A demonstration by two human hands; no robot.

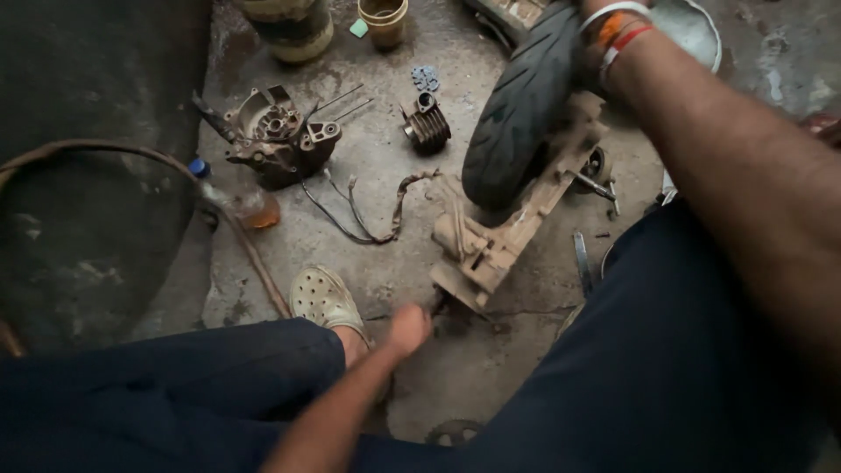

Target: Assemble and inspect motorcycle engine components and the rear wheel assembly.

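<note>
Upper left of the frame, on the concrete: small clear plastic bottle (238,198) lying down, blue cap, amber liquid; top centre: tan cup-like container (384,19) and banded jar (289,26); no labels, signs or screens.

The left hand (408,328) reaches down low between the knees, arm stretched forward, fingers curled under so its grip looks closed, though blur hides the fingertips. The right arm extends up and across to the upper right, wrist bent; the right hand (589,52) is mostly hidden, its grip unreadable.
</note>
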